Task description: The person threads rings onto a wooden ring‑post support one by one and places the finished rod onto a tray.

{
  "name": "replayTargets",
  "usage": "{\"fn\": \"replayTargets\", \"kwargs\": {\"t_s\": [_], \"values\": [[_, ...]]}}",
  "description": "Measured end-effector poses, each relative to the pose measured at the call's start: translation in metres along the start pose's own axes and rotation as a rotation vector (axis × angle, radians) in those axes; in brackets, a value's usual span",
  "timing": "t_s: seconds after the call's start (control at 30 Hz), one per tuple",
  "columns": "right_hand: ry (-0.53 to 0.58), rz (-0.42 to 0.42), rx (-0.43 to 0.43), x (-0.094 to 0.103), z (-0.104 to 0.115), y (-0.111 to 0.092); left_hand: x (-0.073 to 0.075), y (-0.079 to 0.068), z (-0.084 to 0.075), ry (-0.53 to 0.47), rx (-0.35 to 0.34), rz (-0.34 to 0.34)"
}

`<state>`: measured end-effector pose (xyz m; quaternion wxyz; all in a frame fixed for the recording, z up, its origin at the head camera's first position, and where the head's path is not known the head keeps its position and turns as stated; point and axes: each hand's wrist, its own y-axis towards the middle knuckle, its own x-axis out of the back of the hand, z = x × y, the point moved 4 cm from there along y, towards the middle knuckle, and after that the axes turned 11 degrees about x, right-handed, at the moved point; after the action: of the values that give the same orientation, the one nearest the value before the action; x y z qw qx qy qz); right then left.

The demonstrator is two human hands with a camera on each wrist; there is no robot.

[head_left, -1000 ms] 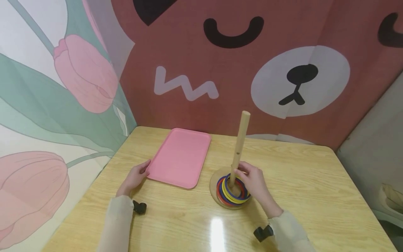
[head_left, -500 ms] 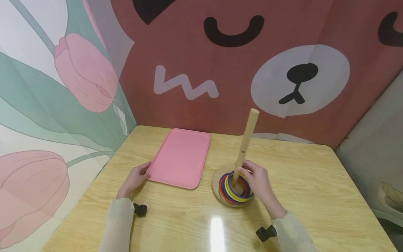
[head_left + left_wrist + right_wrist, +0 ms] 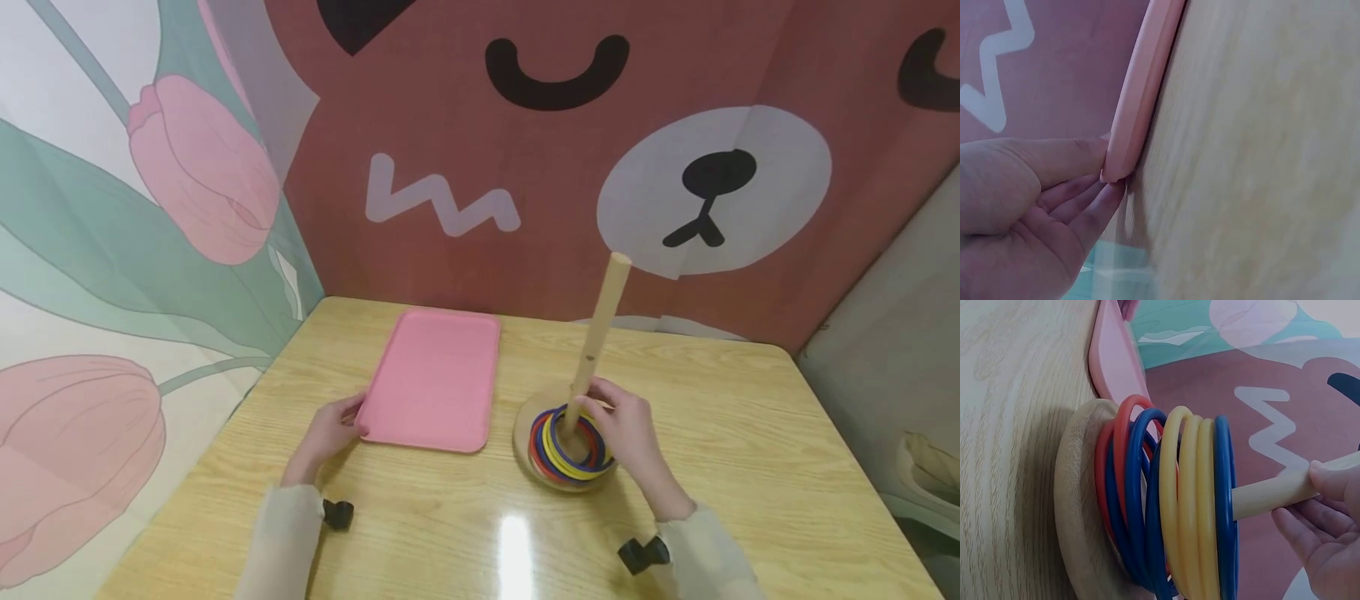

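Observation:
My left hand [image 3: 330, 429] pinches the near left corner of a flat pink tray [image 3: 431, 379]. In the left wrist view the thumb lies on top of the tray's rim [image 3: 1138, 94] and the fingers sit at its underside. My right hand [image 3: 626, 421] holds the wooden pole [image 3: 606, 304] of a ring-toss stand low down, between thumb and fingers. Red, blue and yellow rings [image 3: 1188, 506] lie stacked around the pole on the round wooden base [image 3: 1075, 506], with a blue one on top in the right wrist view. The pole leans to the right in the head view.
Both tray and stand are on a light wood-grain table [image 3: 420, 525]. Behind it is a wall covering [image 3: 450, 275] with a bear's face, and tulips are printed on the left side. A beige object [image 3: 930, 467] is at the far right, beyond the table edge.
The stand with its rings has shifted to the right along with my right hand. The tray's near end has swung slightly to the right, my left hand moving with it.

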<state>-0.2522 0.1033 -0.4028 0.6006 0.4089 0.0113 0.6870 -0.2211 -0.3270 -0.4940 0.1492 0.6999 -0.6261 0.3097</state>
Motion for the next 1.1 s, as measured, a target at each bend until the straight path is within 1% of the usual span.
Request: {"fn": "replayTargets", "kwargs": {"t_s": [0.1,0.27,0.43,0.5,0.57,0.8,0.97,1.03,1.1], "values": [[0.000,-0.024,0.008,0.002,0.000,-0.001,-0.003,-0.003,-0.001,-0.009,0.013,0.016],[0.004,-0.079,0.018,0.006,0.000,-0.001,-0.010,-0.005,-0.003,-0.037,0.015,0.051],[0.008,-0.106,0.033,0.010,0.004,0.000,-0.017,-0.010,-0.009,-0.076,-0.003,0.115],[0.010,-0.110,0.037,0.012,0.006,0.001,-0.020,-0.012,-0.012,-0.079,-0.028,0.143],[0.006,-0.117,0.044,0.015,0.009,0.002,-0.024,-0.014,-0.014,-0.079,-0.039,0.164],[-0.020,-0.124,0.027,0.019,0.016,0.003,-0.042,-0.022,-0.027,-0.031,-0.080,0.210],[-0.019,-0.114,0.019,0.019,0.018,0.004,-0.059,-0.029,-0.041,-0.008,-0.150,0.243],[-0.019,-0.113,0.017,0.019,0.017,0.004,-0.066,-0.032,-0.049,0.006,-0.179,0.243],[-0.020,-0.114,0.012,0.018,0.016,0.003,-0.074,-0.035,-0.055,-0.009,-0.189,0.262]]}}
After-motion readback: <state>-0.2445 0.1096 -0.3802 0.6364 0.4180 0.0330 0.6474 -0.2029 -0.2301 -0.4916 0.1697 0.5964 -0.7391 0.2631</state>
